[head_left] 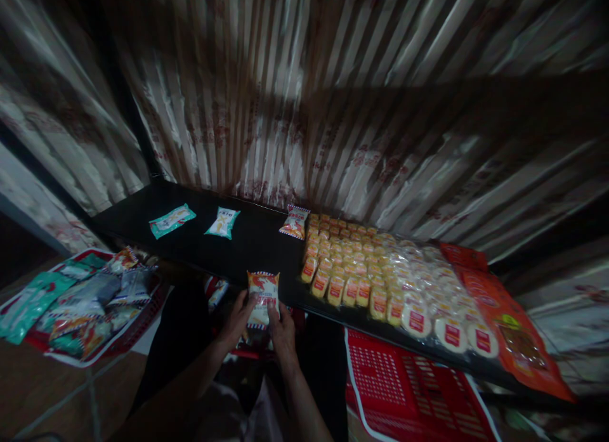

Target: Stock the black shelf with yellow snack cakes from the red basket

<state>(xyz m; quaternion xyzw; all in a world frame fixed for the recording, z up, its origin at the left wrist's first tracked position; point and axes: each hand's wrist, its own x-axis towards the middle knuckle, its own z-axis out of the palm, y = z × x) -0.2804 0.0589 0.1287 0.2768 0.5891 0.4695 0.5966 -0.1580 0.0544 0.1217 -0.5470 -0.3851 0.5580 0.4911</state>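
Between my two hands is a small snack bag (263, 297) with an orange-and-white front and striped ends, held upright by its sides near the front edge of the black shelf (247, 252). My left hand (239, 321) grips its left side, and my right hand (282, 328) closes on the lower right side. Farther back on the shelf lies a similar red-and-white snack bag (295, 222). Two teal packets, one flat packet (172, 221) and one plumper packet (223, 223), lie apart on the left.
Rows of wrapped small cakes (352, 258) and round white pastries (417, 318) fill the shelf's right part, beside orange bags (514, 334). A red basket (152, 302) of snack bags stands at lower left. Another red basket (409, 391) sits under the shelf. A curtain (285, 99) hangs behind.
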